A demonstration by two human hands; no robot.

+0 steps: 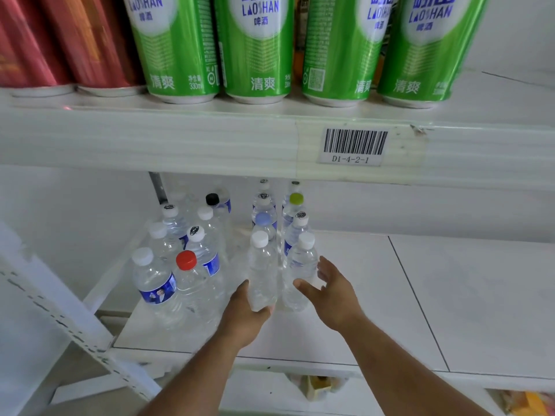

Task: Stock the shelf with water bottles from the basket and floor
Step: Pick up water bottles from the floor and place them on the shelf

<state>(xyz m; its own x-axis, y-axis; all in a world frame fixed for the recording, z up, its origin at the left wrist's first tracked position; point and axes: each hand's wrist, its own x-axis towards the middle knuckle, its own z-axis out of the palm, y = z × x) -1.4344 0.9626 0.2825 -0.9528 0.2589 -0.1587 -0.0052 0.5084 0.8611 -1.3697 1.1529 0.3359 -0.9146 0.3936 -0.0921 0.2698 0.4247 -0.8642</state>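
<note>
Head view: white metal shelf, lower deck made of panels with thin dark seams, white back wall behind; a perforated white upright slants across the lower left. Upper shelf edge runs across the frame and carries a barcode label reading D1-4-2-1. On it stand 4 green Laoshan cans, with red cans to their left. On the lower deck, water bottles cluster at left and centre in rough rows going back: a red-capped bottle near the front, a blue-labelled white-capped bottle just left of it, a black-capped bottle and a green-capped bottle further back; the rearmost caps are partly hidden by the upper shelf edge. Right part of the deck bare. Left hand grips the base of an upright clear bottle at the front of the centre row, thumb on its left side. Right hand is released, fingers spread, just beside another upright front bottle; whether the fingertips touch it cannot be told. Both forearms reach in from below.
</note>
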